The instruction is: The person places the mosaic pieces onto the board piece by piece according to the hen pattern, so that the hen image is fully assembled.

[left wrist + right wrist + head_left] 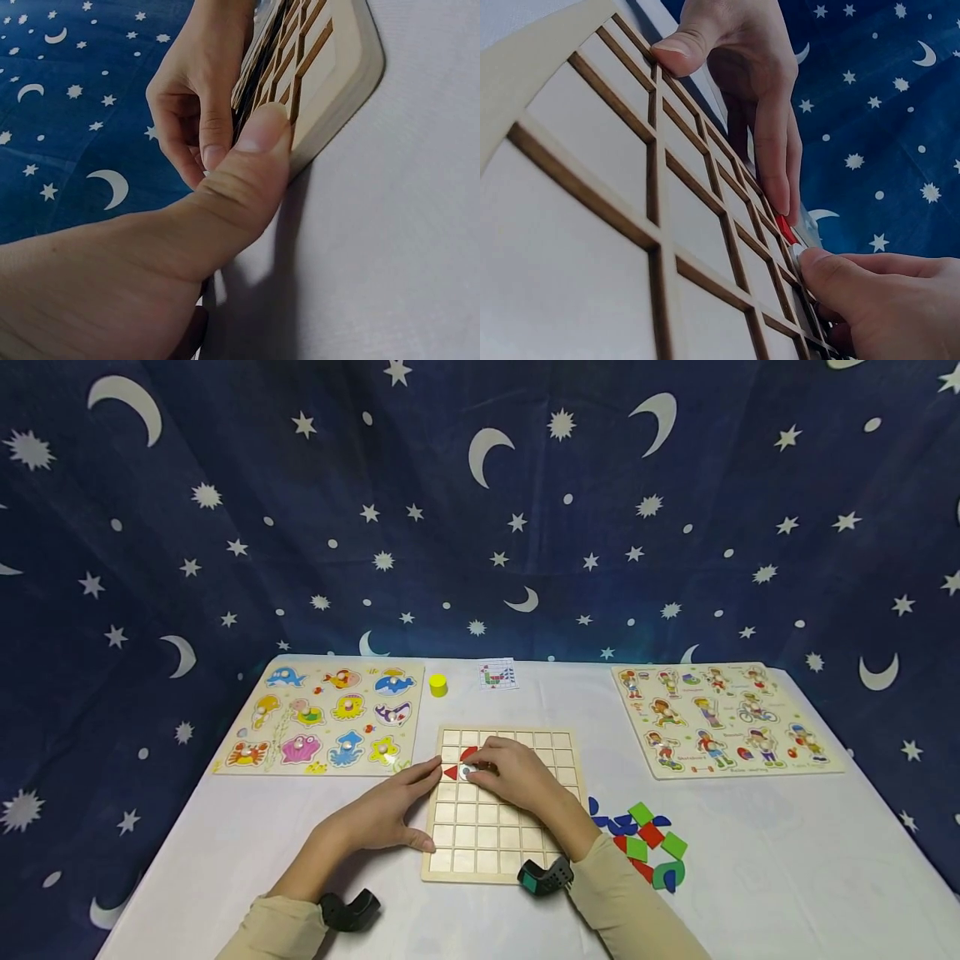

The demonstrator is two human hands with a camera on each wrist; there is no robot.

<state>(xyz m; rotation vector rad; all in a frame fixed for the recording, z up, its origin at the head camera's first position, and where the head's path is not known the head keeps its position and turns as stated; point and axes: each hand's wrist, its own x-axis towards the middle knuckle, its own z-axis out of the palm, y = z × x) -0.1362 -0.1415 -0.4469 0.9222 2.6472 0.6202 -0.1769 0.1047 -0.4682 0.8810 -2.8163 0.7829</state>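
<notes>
A wooden grid board (465, 837) lies on the table before me. My left hand (378, 814) rests along its left edge, thumb on the lower frame and fingers farther up the side, fairly straight. Over the board's upper left cells, my right hand (517, 774) pinches a small white piece with a dark spot (468, 772) between thumb and fingers. Beside that piece a red triangle (451, 772) sits in a cell at the left column. A red rounded piece (468, 752) lies just above, partly covered by the right fingers. In the right wrist view the white piece (798, 250) shows only as a sliver.
Right of the board lie loose blue, green and red pieces (649, 836), partly behind my right sleeve. A sea-animal puzzle (408, 718) stands back left, a sports-figure puzzle (637, 727) back right. A yellow cylinder (438, 686) and a pattern card (498, 675) are at the back.
</notes>
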